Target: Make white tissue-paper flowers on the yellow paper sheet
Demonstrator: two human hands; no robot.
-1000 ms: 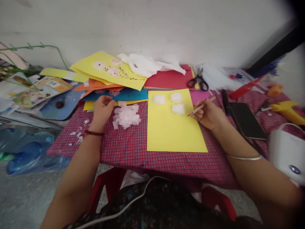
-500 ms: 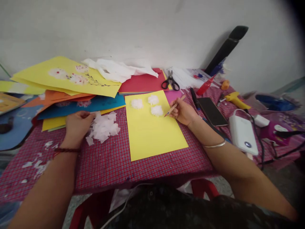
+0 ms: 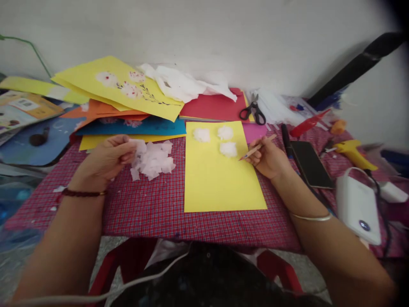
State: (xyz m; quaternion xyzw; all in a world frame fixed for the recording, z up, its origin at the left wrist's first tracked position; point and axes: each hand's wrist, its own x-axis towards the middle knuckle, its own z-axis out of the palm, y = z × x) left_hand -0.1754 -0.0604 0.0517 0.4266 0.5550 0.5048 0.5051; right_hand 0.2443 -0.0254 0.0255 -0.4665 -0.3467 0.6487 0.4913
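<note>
My left hand (image 3: pixel 107 160) is closed in a pinch at the left edge of a pile of small white tissue squares (image 3: pixel 153 158) and holds one white piece. My right hand (image 3: pixel 267 158) grips a thin wooden stick (image 3: pixel 257 147) like a pen, its tip at the right edge of a yellow sheet (image 3: pixel 220 179). Three white tissue puffs (image 3: pixel 216 138) sit near the top of that sheet. Everything lies on a red checked cloth (image 3: pixel 153 209).
A stack of yellow, orange, blue and red card (image 3: pixel 128 106) with crumpled white tissue fills the back left. Scissors (image 3: pixel 252 111), a black phone (image 3: pixel 310 164), a white power bank (image 3: pixel 359 209) with cable, a yellow glue gun (image 3: pixel 353 151) and a red tube lie at the right.
My left hand has lifted off the table at the pile's edge and now pinches a white piece. The right hand keeps the stick beside the puffs. The view has swung about.
</note>
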